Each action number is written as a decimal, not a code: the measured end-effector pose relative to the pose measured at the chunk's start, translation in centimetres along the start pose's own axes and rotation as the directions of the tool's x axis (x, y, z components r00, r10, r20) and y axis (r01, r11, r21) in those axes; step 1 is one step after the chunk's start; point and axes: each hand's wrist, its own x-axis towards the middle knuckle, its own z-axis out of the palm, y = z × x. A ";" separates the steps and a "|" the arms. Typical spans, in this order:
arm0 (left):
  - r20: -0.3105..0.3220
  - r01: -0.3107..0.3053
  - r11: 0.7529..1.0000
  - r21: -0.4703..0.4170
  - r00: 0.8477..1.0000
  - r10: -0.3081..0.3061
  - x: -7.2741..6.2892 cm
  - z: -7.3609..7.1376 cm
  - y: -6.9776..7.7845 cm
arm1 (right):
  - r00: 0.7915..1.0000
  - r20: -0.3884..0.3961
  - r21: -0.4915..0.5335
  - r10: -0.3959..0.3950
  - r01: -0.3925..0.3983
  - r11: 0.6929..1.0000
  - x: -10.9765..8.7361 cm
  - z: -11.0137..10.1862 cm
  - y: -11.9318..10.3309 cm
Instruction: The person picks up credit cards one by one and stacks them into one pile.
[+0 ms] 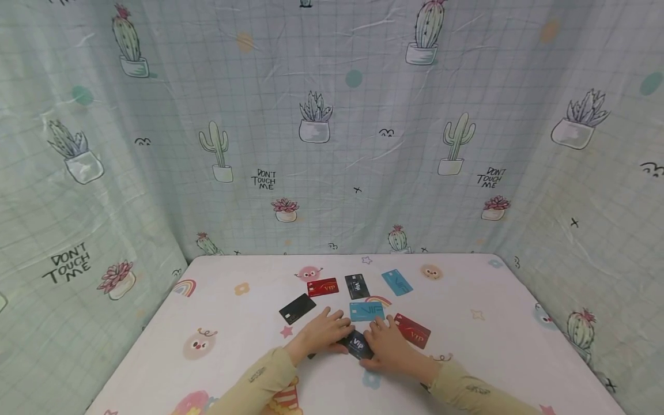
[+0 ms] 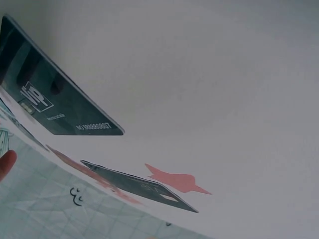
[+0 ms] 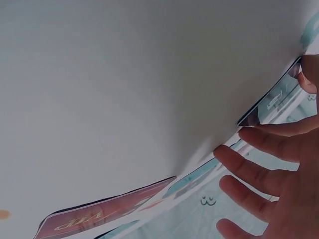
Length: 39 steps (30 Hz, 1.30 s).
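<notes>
A black VIP card (image 1: 357, 344) lies slantwise between the two hands near the table's middle. At its left end my left hand (image 1: 321, 332) holds it, the index finger on the far side and the thumb on the near side, covering that end. My right hand (image 1: 389, 346) grips the other end between thumb and index finger. In the right wrist view, thumb and index finger stand at two ends of the card (image 3: 273, 99), the other fingers spread. The left wrist view has a black VIP card (image 2: 55, 94) large and close, with one fingertip (image 2: 6, 162) at the left edge.
Beyond the hands lie a blue VIP card (image 1: 366, 311), a black card (image 1: 297, 309), a red VIP card (image 1: 323, 287), a black VIP card (image 1: 357, 286) and another blue one (image 1: 397, 282). A red VIP card (image 1: 412, 331) lies beside my right hand. Curtains (image 1: 337, 155) surround the table.
</notes>
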 end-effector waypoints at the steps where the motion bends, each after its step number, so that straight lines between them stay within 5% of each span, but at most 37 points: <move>1: -0.001 0.000 1.000 -0.001 1.000 0.000 0.0 0.0 0.0 | 1.000 -0.004 -0.005 -0.006 0.006 1.000 0.0 0.0 0.1; 17: -0.007 -0.007 1.000 0.020 1.000 0.007 -1.3 -0.9 1.1 | 0.991 -0.040 -0.005 -0.128 0.128 0.992 -0.4 0.7 1.9; 39: -0.044 -0.004 1.000 0.027 0.999 0.005 -1.6 -0.2 1.4 | 0.988 -0.031 -0.056 -0.153 0.151 0.987 -0.8 0.2 2.1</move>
